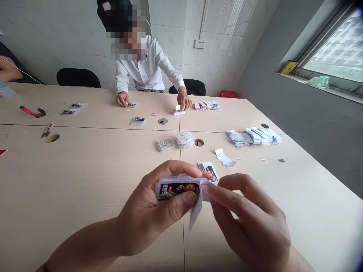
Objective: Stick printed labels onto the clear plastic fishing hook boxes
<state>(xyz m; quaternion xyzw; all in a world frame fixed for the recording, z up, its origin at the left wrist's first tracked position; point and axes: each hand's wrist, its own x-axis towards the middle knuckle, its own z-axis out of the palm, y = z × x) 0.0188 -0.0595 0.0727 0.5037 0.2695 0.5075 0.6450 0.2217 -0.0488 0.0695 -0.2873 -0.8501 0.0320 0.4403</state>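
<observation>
My left hand (159, 211) is closed around a small clear plastic box (157, 189) with a black printed label, its thumb pressed on the label. At the box's right end a white paper strip (195, 217) hangs down. The fingers of my right hand (252, 215) are pinched on the paper at that end; how it is fixed to the box is hidden. Just beyond my hands lies a small stack of printed cards (211, 170), partly covered by my fingers. Loose white paper pieces (226, 158) rest farther back.
Clear boxes (185, 138) stand mid-table beside a cable hole (199, 142). Bundles of folded white papers (255, 136) lie at right. Across the table a person in a white shirt (149, 68) handles papers. A pink-handled cutter (48, 129) and red-black tool (32, 112) lie left.
</observation>
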